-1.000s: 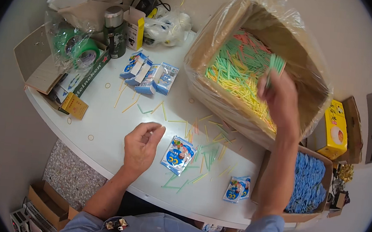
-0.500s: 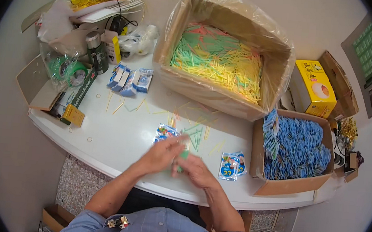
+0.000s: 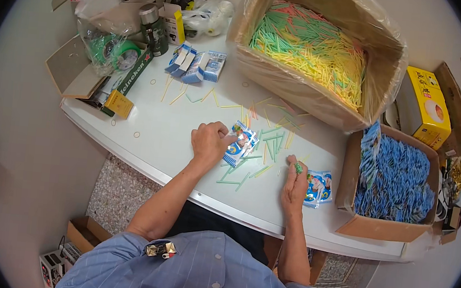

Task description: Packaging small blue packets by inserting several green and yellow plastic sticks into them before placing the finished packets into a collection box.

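My left hand [image 3: 208, 144] reaches to a small pile of blue-and-white printed packets [image 3: 241, 150], thumb and forefinger closed at the pile's left edge. My right hand [image 3: 293, 192] is curled around a small bundle of thin green sticks [image 3: 298, 168], whose ends show at the fingertips. Just right of that hand lie flat blue packets [image 3: 319, 188], partly overlapping. Between my hands, loose green sticks [image 3: 273, 142] are scattered with some yellow ones.
A large plastic-lined carton [image 3: 300, 109] of coloured sticks stands at the back. At right is a carton [image 3: 386, 228] full of blue packets, with a yellow box [image 3: 427, 107] behind. Small blue boxes [image 3: 195, 67], a flask [image 3: 153, 32] and a green tape roll [image 3: 126, 56] stand at left.
My hands were together over the table and have moved apart. The left has gone to the packet pile; the right has moved right with the green sticks. The view has shifted.
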Action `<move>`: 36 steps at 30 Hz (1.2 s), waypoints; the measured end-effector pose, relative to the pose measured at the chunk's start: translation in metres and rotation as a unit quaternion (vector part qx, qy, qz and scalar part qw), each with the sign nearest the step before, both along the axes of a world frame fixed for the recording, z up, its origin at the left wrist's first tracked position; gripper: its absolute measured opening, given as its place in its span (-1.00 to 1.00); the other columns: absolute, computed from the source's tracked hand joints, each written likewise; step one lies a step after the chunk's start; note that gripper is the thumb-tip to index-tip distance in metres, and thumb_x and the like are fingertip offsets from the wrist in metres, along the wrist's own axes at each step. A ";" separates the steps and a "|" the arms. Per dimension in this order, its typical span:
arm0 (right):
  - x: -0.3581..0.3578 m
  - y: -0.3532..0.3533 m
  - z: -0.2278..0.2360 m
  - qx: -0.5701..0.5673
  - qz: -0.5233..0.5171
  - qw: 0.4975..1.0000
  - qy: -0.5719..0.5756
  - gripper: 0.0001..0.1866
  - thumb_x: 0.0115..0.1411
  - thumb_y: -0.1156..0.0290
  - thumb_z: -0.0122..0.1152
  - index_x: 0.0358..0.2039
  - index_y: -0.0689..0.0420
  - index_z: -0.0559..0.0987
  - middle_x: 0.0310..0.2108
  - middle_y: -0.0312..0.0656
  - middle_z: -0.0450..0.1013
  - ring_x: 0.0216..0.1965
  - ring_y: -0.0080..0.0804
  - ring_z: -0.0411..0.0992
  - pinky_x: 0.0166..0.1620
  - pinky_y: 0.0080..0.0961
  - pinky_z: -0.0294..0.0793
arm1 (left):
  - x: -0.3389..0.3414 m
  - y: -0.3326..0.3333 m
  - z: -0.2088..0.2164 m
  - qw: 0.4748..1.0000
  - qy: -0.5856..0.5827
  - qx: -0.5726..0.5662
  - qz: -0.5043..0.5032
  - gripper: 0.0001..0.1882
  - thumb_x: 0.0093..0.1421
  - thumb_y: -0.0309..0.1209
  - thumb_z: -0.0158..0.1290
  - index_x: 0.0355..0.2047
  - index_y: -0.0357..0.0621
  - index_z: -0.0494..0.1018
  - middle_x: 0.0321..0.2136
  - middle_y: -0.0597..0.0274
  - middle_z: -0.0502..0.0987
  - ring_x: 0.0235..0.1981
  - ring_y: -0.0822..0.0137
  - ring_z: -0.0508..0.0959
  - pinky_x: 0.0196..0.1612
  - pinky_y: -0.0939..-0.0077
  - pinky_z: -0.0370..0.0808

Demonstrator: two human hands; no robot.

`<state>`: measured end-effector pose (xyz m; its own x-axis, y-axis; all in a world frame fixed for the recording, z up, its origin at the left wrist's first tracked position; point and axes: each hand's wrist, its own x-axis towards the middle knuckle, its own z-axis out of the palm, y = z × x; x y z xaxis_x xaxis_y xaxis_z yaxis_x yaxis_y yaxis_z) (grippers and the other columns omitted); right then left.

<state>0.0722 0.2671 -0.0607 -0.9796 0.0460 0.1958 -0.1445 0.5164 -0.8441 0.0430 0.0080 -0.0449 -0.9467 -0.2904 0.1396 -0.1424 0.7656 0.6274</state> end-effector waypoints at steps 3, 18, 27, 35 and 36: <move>0.000 0.003 -0.003 -0.011 -0.006 1.000 0.002 -0.68 0.48 0.34 -0.10 0.04 0.29 0.49 -0.03 -0.03 0.55 0.03 -0.28 0.48 0.19 -0.44 0.33 | -0.002 0.002 -0.002 0.997 -0.018 0.074 0.014 -0.70 -0.05 -0.22 0.41 -0.54 -0.21 0.62 -0.61 0.17 0.59 -0.54 0.16 0.55 -0.33 0.19 0.42; -0.002 0.008 -0.001 -0.105 -0.013 0.994 0.015 -0.69 0.47 0.38 -0.12 -0.02 0.34 0.50 0.04 0.00 0.52 0.09 -0.25 0.45 0.24 -0.41 0.27 | 0.005 -0.030 0.028 0.967 0.203 -0.090 -0.121 -0.85 0.24 -0.39 0.15 -0.32 -0.20 0.64 -0.44 0.16 0.67 -0.39 0.22 0.60 -0.29 0.24 0.49; -0.030 -0.044 0.073 -0.507 0.154 0.848 0.014 -0.77 0.50 0.30 -0.21 -0.11 0.17 0.39 0.11 0.19 0.44 0.27 -0.01 0.32 0.44 -0.06 0.06 | 0.019 -0.012 0.044 0.867 -0.054 0.471 -0.152 -0.82 0.22 -0.45 0.23 -0.30 -0.39 0.66 -0.44 0.17 0.69 -0.42 0.54 0.60 -0.31 0.68 0.52; -0.039 -0.077 0.099 -0.541 0.234 0.807 0.029 -0.80 0.50 0.30 -0.19 -0.12 0.12 0.38 0.10 0.19 0.45 0.29 -0.03 0.30 0.44 -0.05 0.03 | 0.034 -0.001 0.054 0.873 -0.045 0.434 -0.217 -0.80 0.28 -0.40 0.15 -0.26 -0.31 0.67 -0.44 0.23 0.68 -0.39 0.56 0.58 -0.29 0.63 0.50; -0.039 -0.079 0.099 -0.543 0.244 0.803 0.031 -0.80 0.50 0.29 -0.19 -0.11 0.11 0.37 0.09 0.20 0.45 0.29 -0.04 0.31 0.44 -0.05 0.03 | 0.036 -0.001 0.055 0.871 -0.057 0.435 -0.220 -0.80 0.31 -0.41 0.14 -0.26 -0.30 0.67 -0.41 0.25 0.68 -0.37 0.58 0.57 -0.28 0.65 0.50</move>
